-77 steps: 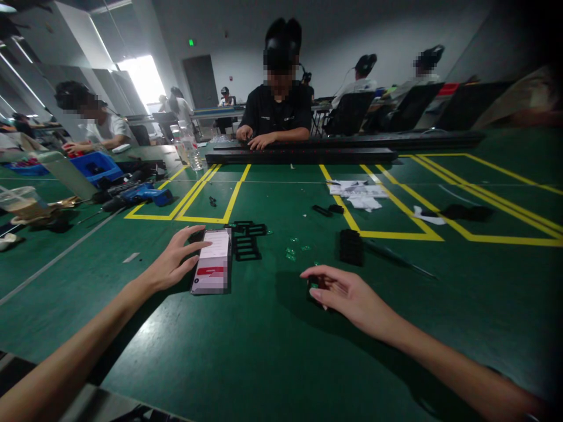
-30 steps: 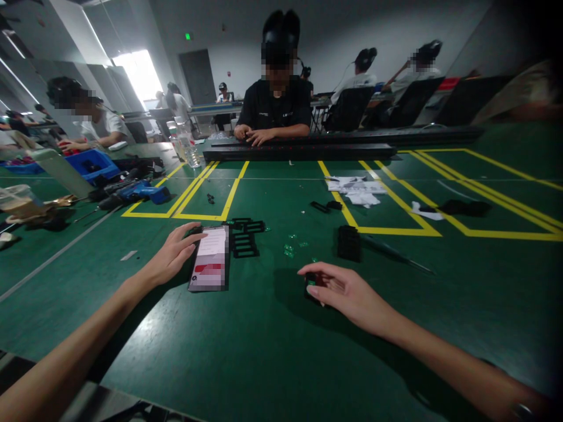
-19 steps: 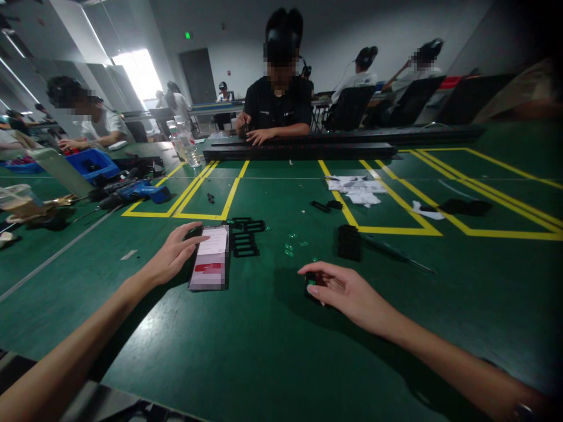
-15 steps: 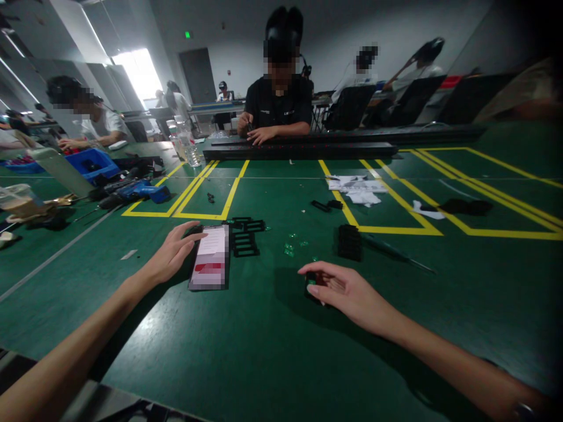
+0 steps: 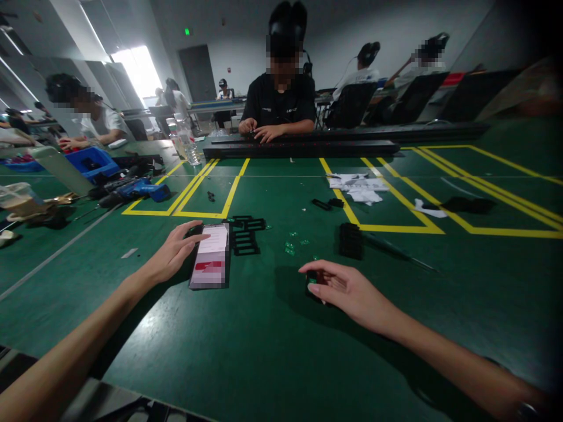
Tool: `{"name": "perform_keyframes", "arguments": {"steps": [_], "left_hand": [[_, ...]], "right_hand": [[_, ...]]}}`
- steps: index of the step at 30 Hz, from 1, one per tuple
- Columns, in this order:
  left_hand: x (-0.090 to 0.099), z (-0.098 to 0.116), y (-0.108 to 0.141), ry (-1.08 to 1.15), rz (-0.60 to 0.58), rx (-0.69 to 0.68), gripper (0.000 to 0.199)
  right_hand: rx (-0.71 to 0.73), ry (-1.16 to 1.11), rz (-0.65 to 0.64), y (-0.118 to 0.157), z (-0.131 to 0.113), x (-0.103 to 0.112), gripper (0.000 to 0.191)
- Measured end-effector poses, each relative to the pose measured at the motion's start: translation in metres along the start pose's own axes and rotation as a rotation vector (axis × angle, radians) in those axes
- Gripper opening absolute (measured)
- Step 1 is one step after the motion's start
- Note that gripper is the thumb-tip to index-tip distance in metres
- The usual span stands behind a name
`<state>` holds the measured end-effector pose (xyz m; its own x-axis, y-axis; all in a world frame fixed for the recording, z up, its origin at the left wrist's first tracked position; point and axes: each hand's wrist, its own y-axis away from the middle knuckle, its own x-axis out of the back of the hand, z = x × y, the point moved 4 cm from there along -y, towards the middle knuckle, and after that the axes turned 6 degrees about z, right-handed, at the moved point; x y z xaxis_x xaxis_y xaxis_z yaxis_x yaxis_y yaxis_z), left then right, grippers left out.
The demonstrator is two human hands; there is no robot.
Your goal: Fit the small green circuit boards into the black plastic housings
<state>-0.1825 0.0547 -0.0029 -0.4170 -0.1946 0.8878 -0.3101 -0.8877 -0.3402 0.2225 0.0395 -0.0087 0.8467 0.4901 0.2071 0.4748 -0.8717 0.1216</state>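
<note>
A phone [image 5: 210, 258] lies on the green table with its screen lit. My left hand [image 5: 178, 249] rests at its upper left edge, fingers stretched out and one fingertip over the screen. My right hand [image 5: 341, 284] is closed on a small black part [image 5: 312, 283] with a green piece on it; my fingers hide much of it. Several black slotted frames [image 5: 246, 241] lie just right of the phone. Small clear green-looking pieces [image 5: 290, 246] are scattered beyond my right hand, and a stack of black parts [image 5: 350, 241] stands to their right.
A screwdriver [image 5: 400, 252] lies at the right. Crumpled white paper [image 5: 360, 186] is farther back. A blue power drill [image 5: 143, 190], a blue bin [image 5: 94, 164] and plastic bottles [image 5: 192, 149] stand left. Opposite, a person in black [image 5: 281, 108] works behind long black bars [image 5: 303, 149].
My hands have stayed almost still. The hands of the person opposite have shifted slightly, and the view has moved a little.
</note>
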Motion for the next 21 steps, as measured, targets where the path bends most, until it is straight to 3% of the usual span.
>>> {"name": "perform_keyframes", "arguments": {"steps": [9,16,21], "left_hand": [[0.000,-0.006,0.000,0.008,0.043,0.039,0.050],[0.002,0.005,0.002,0.012,-0.044,-0.038,0.046],[0.000,-0.001,0.000,-0.010,-0.005,0.017,0.050]], "right_hand": [[-0.024,0.018,0.006,0.000,-0.004,-0.001,0.039],[-0.022,0.009,-0.005,0.001,0.000,0.000,0.039],[-0.011,-0.002,-0.015,0.002,-0.002,0.000,0.038]]}}
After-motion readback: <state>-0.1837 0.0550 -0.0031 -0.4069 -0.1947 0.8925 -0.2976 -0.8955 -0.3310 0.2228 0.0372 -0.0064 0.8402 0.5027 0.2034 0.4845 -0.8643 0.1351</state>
